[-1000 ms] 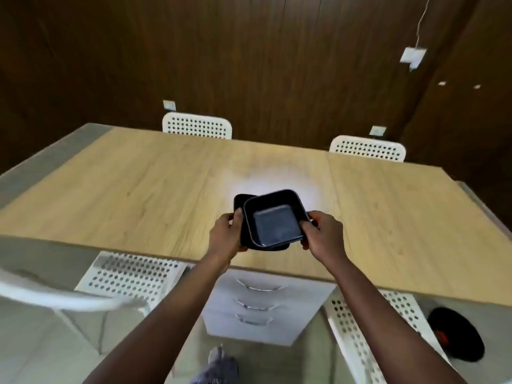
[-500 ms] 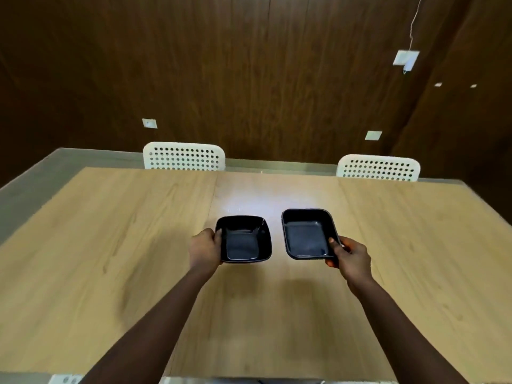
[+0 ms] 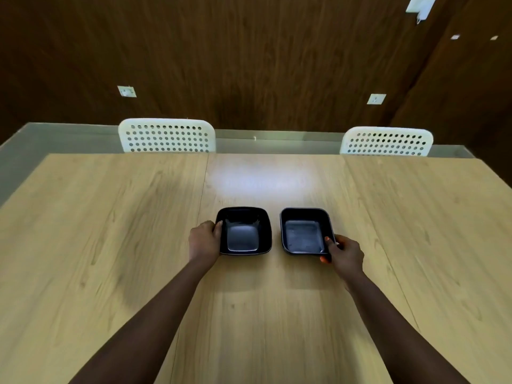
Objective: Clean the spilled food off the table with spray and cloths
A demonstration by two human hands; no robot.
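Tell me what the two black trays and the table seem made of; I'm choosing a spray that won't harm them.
Left tray and right tray: probably thin moulded plastic, glossy, judging by rounded corners, thin rims and soft reflections. Table: wood-grain top, likely laminate or veneer, given its repeating printed-looking grain, straight panel seams and satin glare patch. Solid wood cannot be ruled out.

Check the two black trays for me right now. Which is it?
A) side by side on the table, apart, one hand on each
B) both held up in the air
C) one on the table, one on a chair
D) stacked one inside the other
A: the left tray and the right tray sit on the table with bare wood between them, the left hand gripping one and the right hand the other.
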